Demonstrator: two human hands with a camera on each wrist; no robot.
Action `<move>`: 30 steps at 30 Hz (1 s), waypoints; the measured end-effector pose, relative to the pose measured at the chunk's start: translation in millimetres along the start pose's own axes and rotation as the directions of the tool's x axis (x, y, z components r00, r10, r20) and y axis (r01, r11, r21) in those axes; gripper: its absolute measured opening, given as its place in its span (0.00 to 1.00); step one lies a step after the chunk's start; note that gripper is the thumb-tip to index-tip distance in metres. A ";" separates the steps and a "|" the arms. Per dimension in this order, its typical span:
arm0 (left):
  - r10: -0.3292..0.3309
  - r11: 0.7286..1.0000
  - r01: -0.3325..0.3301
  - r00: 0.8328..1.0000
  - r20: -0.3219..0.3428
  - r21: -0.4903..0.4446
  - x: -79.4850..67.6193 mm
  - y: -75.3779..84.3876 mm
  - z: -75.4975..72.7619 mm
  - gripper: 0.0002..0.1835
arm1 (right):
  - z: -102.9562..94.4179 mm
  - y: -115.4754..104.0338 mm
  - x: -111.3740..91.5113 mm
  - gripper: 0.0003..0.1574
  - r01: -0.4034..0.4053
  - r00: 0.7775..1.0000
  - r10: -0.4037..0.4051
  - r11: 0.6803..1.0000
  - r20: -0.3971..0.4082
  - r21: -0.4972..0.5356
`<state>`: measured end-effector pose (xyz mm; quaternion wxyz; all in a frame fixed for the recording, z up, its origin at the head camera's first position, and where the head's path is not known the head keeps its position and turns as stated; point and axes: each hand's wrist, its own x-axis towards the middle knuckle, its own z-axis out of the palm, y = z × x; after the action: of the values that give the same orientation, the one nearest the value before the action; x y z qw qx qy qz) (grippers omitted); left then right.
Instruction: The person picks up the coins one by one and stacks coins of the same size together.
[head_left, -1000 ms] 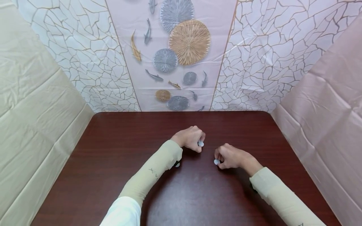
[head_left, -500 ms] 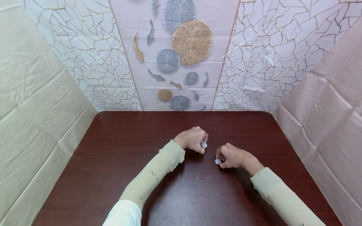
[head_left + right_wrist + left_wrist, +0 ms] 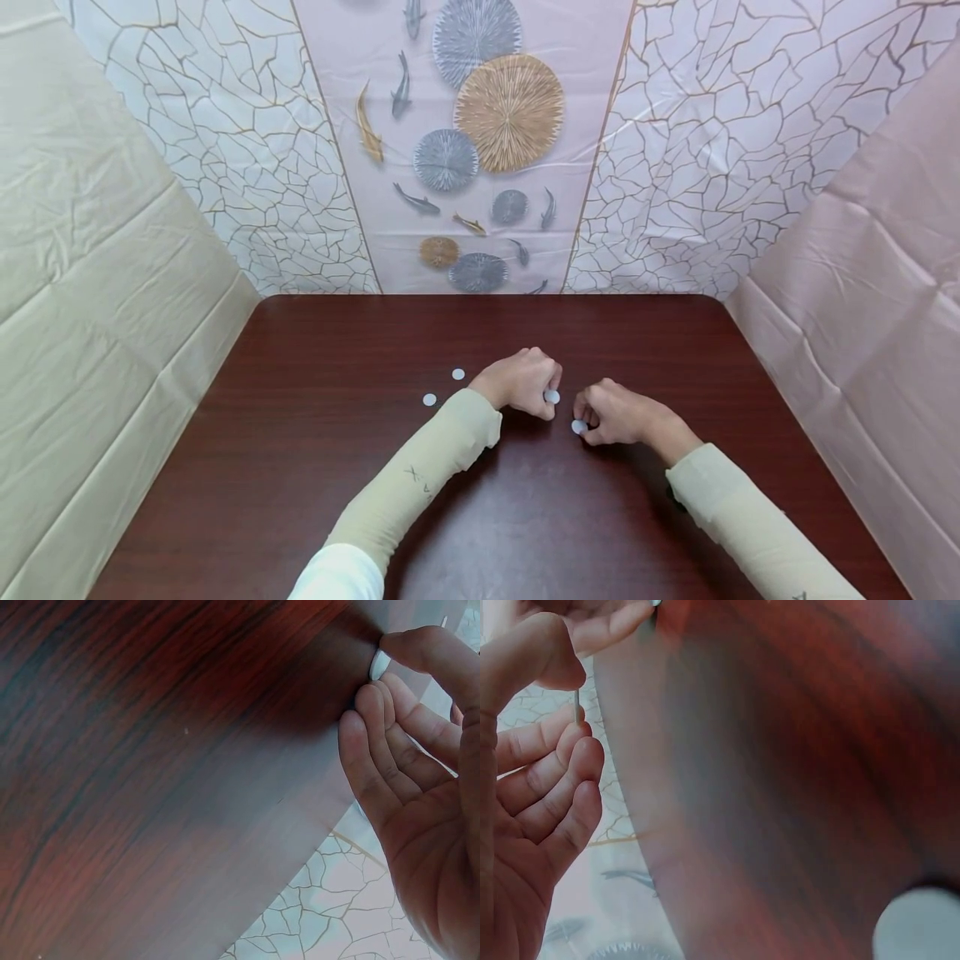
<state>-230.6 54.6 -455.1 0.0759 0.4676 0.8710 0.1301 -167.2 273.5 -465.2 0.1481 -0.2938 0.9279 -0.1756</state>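
My left hand (image 3: 527,382) pinches a thin white disc (image 3: 552,397) between thumb and fingers, above the dark table. The left wrist view shows this disc edge-on between thumb and fingertips, the other fingers curled in beside it. A little to the right and nearer the person, my right hand (image 3: 617,414) pinches a second white disc (image 3: 579,427). In the right wrist view that disc (image 3: 379,665) stands tilted between thumb and fingertip, close to the tabletop. The two hands face each other with a narrow gap between them.
Two more white discs, one farther back (image 3: 458,374) and one nearer (image 3: 430,400), lie left of the left wrist. The dark red-brown table (image 3: 322,467) ends at a patterned backdrop (image 3: 255,167), with pale cloth (image 3: 97,275) hanging along both sides.
My left hand has moved right and slightly toward the person with its disc, closer to the right hand. Two discs formerly covered by the left arm now show. The right hand has barely moved.
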 end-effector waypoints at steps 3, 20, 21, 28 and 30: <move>-0.011 1.000 0.011 1.000 -0.003 -0.003 0.4 1.8 7.0 0.08 | 1.0 0.8 0.5 0.06 -0.003 1.000 0.003 1.000 -0.006 -0.004; -0.070 0.996 0.070 0.998 0.003 -0.060 -1.4 14.7 28.6 0.08 | 4.6 5.8 -2.1 0.08 0.017 0.999 -0.017 1.000 -0.038 0.006; -0.075 0.995 0.075 0.997 0.009 -0.065 -1.1 16.0 29.8 0.08 | 4.7 6.0 -2.3 0.08 0.019 0.999 -0.019 1.000 -0.040 0.006; -0.093 0.992 0.094 0.995 0.026 -0.083 0.3 21.4 39.6 0.10 | 4.1 5.3 -2.2 0.08 0.046 0.998 -0.045 0.999 -0.049 0.022; -0.090 0.992 0.092 0.996 0.017 -0.089 0.6 22.2 42.2 0.10 | 3.9 4.8 -2.2 0.08 0.047 0.998 -0.045 0.998 -0.045 0.029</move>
<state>-202.6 73.4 -488.8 0.1084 0.4244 0.8842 0.1622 -166.4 277.6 -470.3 0.1277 -0.3089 0.9212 -0.1994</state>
